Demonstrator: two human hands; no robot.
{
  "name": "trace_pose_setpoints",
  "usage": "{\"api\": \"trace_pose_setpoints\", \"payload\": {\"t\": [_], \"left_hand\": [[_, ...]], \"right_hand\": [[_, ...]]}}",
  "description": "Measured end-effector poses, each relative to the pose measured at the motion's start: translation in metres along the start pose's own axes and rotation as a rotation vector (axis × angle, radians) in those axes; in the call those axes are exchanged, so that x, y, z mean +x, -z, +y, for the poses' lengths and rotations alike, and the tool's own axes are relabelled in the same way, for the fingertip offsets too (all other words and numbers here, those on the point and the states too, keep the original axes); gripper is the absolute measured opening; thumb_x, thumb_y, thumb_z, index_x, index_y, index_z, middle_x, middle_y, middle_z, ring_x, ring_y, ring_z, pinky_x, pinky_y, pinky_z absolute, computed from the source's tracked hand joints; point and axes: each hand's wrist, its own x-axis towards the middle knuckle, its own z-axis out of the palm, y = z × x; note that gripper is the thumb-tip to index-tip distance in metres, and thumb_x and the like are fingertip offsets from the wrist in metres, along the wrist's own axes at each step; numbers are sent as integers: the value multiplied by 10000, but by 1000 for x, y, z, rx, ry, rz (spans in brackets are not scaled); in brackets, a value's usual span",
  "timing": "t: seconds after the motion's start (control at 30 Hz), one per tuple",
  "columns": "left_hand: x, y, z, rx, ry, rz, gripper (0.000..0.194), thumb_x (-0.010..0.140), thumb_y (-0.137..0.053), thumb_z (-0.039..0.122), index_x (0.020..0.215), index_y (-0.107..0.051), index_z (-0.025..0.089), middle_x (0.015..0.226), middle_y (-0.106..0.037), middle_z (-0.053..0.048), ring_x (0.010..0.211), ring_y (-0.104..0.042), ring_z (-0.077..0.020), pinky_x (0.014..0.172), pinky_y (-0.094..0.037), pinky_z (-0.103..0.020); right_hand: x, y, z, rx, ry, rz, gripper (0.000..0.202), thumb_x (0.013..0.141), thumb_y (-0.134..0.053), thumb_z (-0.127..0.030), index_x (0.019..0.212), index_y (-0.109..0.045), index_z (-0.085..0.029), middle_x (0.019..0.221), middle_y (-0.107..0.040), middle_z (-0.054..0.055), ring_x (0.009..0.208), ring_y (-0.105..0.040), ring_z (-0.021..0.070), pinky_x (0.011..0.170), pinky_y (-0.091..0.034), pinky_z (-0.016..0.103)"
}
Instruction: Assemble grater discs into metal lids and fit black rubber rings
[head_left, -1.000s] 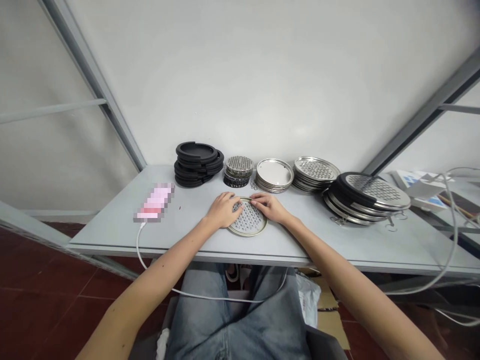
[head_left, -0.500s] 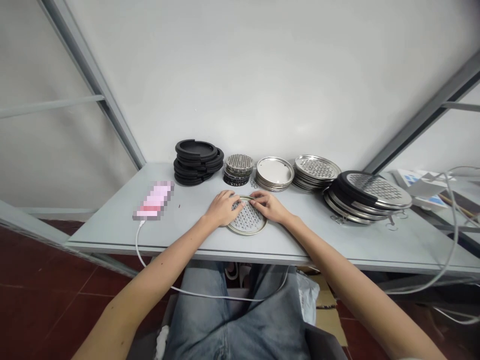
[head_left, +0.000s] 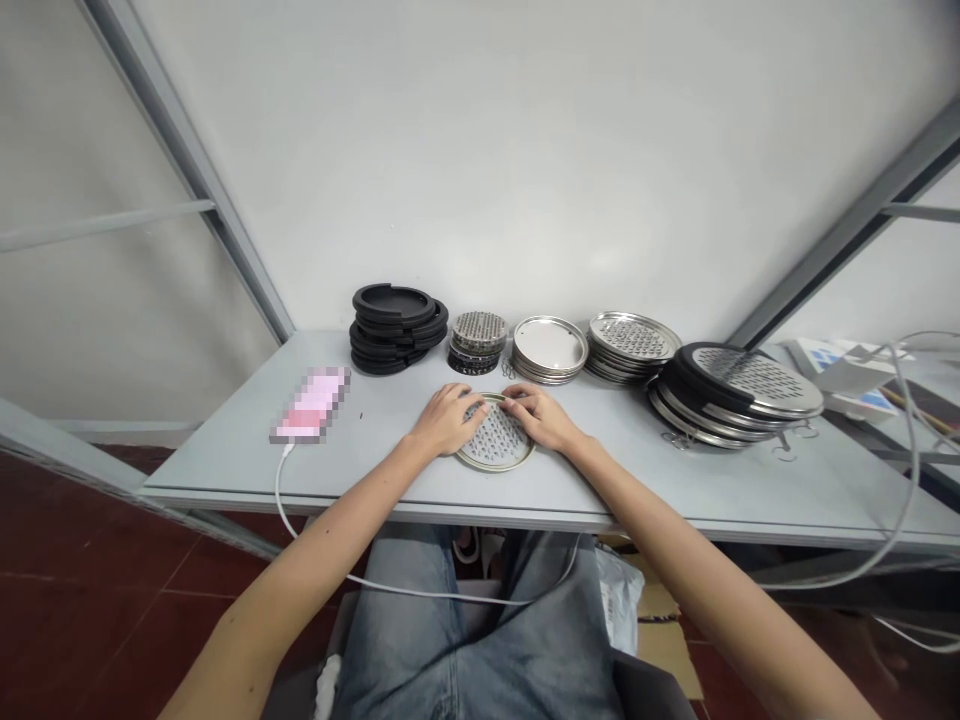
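Head view: your left fingers (head_left: pixel 474 404) and right fingers (head_left: pixel 511 404) curl loosely over the perforated disc (head_left: pixel 496 440)'s rim; grip is unclear. Uneven pressure could tip it or scrape your fingertips.

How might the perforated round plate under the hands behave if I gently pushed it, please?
The perforated plate looks like rimmed metal, so it is probably stiff. Lying flat on the smooth tabletop, it would likely slide rather than tip or roll.
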Motion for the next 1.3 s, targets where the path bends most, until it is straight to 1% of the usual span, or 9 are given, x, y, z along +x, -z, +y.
{"api": "trace_pose_setpoints", "payload": {"t": [0.1,0.23,0.37,0.47,0.53,0.7,0.9,1.13,1.3], "left_hand": [[0,2,2,-32,5,20,293,987,-425,366,1089,-640,196,1110,-638,-86,1090,-557,-239,995,-447,-405],[0,3,2,-78,39,55,259,987,-425,346,1098,-589,179,1082,-647,-89,1047,-572,-241,950,-463,-399],[1,1,-2,-149,72,114,232,996,-398,317,1043,-581,181,1057,-651,-82,1035,-576,-235,945,-459,-389],[2,-1,-5,-196,83,158,229,1000,-387,299,993,-583,182,1012,-650,-74,1004,-579,-225,940,-458,-379],[2,-1,-6,-210,76,166,236,1002,-380,296,977,-585,182,996,-648,-72,990,-578,-222,935,-457,-377],[2,-1,-4,-197,60,131,268,1009,-361,306,981,-595,179,1019,-646,-79,997,-571,-223,943,-453,-383],[1,-1,-2,-111,92,58,260,989,-416,334,1065,-602,170,1088,-638,-96,1050,-561,-247,962,-449,-407],[0,-3,-3,-89,104,51,286,992,-405,347,1076,-616,174,1092,-643,-96,1057,-563,-247,970,-452,-413],[0,-4,-3,-66,112,50,333,995,-401,359,1143,-613,149,1149,-633,-117,1104,-553,-255,1002,-438,-412]], "right_hand": [[-1,1,1,31,-69,16,432,980,-394,-386,864,-762,-191,1114,-680,100,1039,-640,238,956,-470,389],[-1,1,2,62,-92,47,454,991,-361,-412,935,-756,-195,1136,-667,104,1066,-629,238,981,-458,387],[-1,2,3,74,-102,63,475,993,-347,-433,948,-752,-190,1128,-666,112,1065,-626,242,990,-453,396],[-1,3,3,70,-101,52,480,993,-341,-431,951,-753,-189,1127,-666,111,1071,-620,241,995,-445,396],[-1,3,3,64,-96,37,476,991,-345,-430,953,-755,-190,1129,-666,110,1074,-617,244,992,-444,396],[0,3,3,50,-91,4,469,983,-365,-423,916,-764,-186,1121,-674,111,1064,-620,253,981,-445,400],[0,1,3,15,-68,-10,460,983,-375,-403,881,-766,-185,1114,-679,103,1045,-626,242,969,-449,393],[2,3,-2,-66,-20,-36,455,980,-395,-407,802,-757,-195,1161,-684,95,1069,-615,258,987,-429,427],[3,3,-3,-85,4,-39,442,971,-433,-416,733,-738,-204,1135,-696,81,1061,-609,258,981,-422,435]]}}
